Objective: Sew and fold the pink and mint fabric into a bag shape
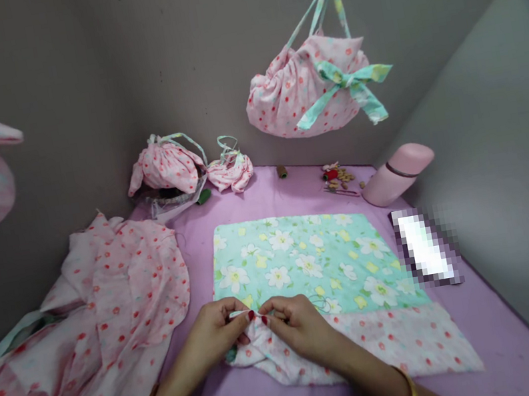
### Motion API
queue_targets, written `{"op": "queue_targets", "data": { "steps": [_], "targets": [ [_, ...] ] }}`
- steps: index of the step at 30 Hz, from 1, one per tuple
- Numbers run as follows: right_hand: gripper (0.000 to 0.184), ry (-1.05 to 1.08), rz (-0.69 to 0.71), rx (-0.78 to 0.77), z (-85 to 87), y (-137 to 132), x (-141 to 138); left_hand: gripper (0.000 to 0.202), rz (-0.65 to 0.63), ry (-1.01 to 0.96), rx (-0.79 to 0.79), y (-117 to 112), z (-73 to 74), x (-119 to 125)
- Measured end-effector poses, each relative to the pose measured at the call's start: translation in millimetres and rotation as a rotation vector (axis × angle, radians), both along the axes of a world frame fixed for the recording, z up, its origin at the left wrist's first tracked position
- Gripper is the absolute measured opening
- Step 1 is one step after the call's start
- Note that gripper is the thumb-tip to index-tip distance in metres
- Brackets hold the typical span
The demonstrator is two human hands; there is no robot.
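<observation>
Both hands meet over the lower left part of a flat fabric piece, mint green with white flowers point(285, 262) and a pink dotted strip point(399, 337) along its near side. My left hand point(222, 326) pinches the gathered pink edge between thumb and fingers. Just beside it, my right hand point(296, 324) pinches the same edge, fingertips almost touching the left ones. A thin thread loop point(320, 303) seems to lie on the green fabric right of my right hand. Whether a needle is between the fingers cannot be made out.
Pink dotted cloth point(126, 282) is heaped at left. Behind stand a pink gathered bag point(167, 163), a smaller bundle point(231, 171) and a thread spool point(282, 171). Peanuts point(342, 178), a pink bottle point(397, 172) and a blurred-out device point(425, 245) lie right. Another bag point(298, 94) hangs above.
</observation>
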State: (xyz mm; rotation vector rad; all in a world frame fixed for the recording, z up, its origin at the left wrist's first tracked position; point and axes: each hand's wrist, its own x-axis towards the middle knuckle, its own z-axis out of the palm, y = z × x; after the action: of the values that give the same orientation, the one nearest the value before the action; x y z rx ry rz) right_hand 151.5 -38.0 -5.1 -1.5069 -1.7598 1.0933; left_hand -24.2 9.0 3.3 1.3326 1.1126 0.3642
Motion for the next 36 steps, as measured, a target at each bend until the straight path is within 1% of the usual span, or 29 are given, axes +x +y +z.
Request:
{"op": "queue_targets", "data": {
  "steps": [5,9,12,15,19,23,26,32,36],
  "targets": [
    [0.02,-0.065,-0.003,0.057,1.6,-1.6,-2.3,0.023,-0.032,0.005,0.041,-1.2,-1.1,-0.2],
    [0.022,-0.054,0.013,0.056,2.5,-1.4,-2.3,0.023,-0.048,0.002,0.044,-1.4,-3.4,-1.0],
    [0.019,-0.004,-0.005,0.032,0.8,-0.7,-1.0,0.024,-0.037,-0.023,0.006,-1.0,-5.5,-1.0],
    [0.016,0.063,-0.026,-0.033,-0.7,0.5,0.5,0.026,-0.012,-0.037,-0.034,-0.3,-7.2,-0.2],
    [0.015,0.129,-0.036,-0.094,0.6,1.7,1.8,0.028,-0.01,-0.053,-0.077,-0.2,-5.9,1.2],
    [0.018,0.213,-0.016,-0.154,1.3,1.8,3.9,0.029,-0.01,-0.079,-0.136,-1.2,-1.5,1.4],
    [0.02,0.288,0.008,-0.199,0.1,1.3,6.6,0.028,-0.013,-0.135,-0.156,-2.0,-0.4,1.2],
    [0.023,0.413,0.036,-0.24,-2.7,1.8,11.5,0.029,-0.006,-0.261,-0.254,-3.9,-5.8,1.8],
    [0.027,0.495,0.03,-0.252,-3.2,3.6,12.2,0.03,0.012,-0.326,-0.319,-4.7,-7.6,2.8]
  ]
}}
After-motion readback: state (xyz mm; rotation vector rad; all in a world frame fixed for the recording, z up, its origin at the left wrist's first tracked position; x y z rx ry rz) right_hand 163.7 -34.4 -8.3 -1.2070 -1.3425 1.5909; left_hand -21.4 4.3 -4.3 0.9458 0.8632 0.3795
